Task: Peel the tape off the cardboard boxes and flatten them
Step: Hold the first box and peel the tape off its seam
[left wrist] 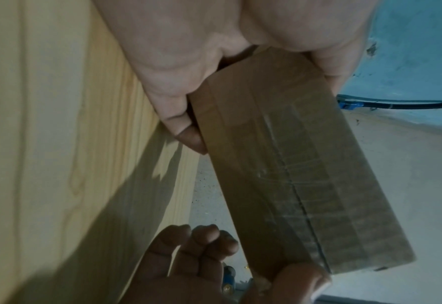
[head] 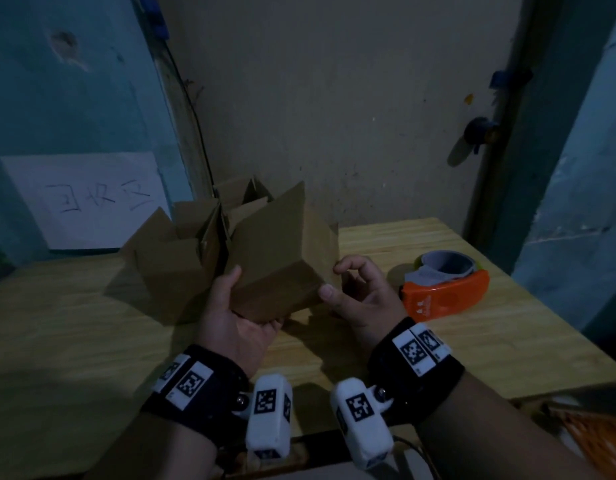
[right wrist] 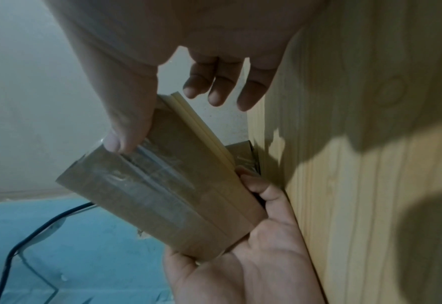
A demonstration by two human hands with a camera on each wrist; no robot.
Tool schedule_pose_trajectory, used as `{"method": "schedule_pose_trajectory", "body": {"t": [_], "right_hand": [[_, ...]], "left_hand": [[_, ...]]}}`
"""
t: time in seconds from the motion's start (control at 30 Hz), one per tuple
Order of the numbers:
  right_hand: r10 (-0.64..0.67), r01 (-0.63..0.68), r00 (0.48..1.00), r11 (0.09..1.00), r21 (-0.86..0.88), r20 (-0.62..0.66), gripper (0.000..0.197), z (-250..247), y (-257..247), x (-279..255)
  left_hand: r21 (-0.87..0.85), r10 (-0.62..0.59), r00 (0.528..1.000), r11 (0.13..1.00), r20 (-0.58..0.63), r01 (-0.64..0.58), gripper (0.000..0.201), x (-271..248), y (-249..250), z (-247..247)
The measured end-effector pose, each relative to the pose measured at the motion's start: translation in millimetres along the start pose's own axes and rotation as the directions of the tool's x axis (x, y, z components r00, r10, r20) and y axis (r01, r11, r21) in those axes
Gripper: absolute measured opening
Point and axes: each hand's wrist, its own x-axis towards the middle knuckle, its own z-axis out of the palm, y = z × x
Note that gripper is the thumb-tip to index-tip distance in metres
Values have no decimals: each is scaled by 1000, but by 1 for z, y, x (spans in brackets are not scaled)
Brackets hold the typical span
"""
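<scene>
A small brown cardboard box (head: 282,254) is tilted up off the wooden table. My left hand (head: 240,313) grips its lower near end, thumb on one side and fingers under it. In the left wrist view, clear tape (left wrist: 292,174) runs along the seam of the box's closed face (left wrist: 240,127). My right hand (head: 355,292) is at the box's right corner. In the right wrist view its thumb (right wrist: 126,133) presses on the tape end (right wrist: 147,156), while its other fingers (right wrist: 214,86) hang free of the box (right wrist: 201,216). My left hand (right wrist: 253,246) cups the other end there.
Two more boxes with open flaps (head: 181,251) (head: 244,195) stand behind, near the wall. An orange tape dispenser (head: 445,289) lies on the table (head: 91,341) to the right of my right hand. A white paper sign (head: 88,199) leans on the blue wall.
</scene>
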Motion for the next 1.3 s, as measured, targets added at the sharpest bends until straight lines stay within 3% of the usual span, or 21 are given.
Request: {"method": "schedule_pose_trajectory", "body": {"t": [0.1,0.23,0.4,0.77,0.93,1.1,1.3], "right_hand": [[4,-4,1000,1000,9,-10,36,-1,-1,0],[15,-14,1000,1000,25,-23,48,-1,1,1],[-42,42,999,999,-32,-17,25,-1,3,0],[-19,17,999,999,-38,-43,37,-4,6,2],[-3,2,999,1000,-27,-49,40,-4,6,2],[22,-21,999,1000,21,-33,48,-4,6,3],[11,-12,999,1000,-5,-38,41,-4,7,3]], "left_hand": [[-6,11,1000,1000,-3,-11,84,-1,-1,2],[-37,7,1000,999,-13,-7,85,-2,-1,4],[-31,21,999,999,-25,-21,76,-3,-1,3],[-14,36,999,999,-35,-36,78,-5,-1,4],[-32,29,998,999,-60,-31,57,-5,-2,5],[-8,47,998,999,-45,-47,76,-5,-3,6],[-8,59,998,998,-35,-59,73,-4,-4,4]]}}
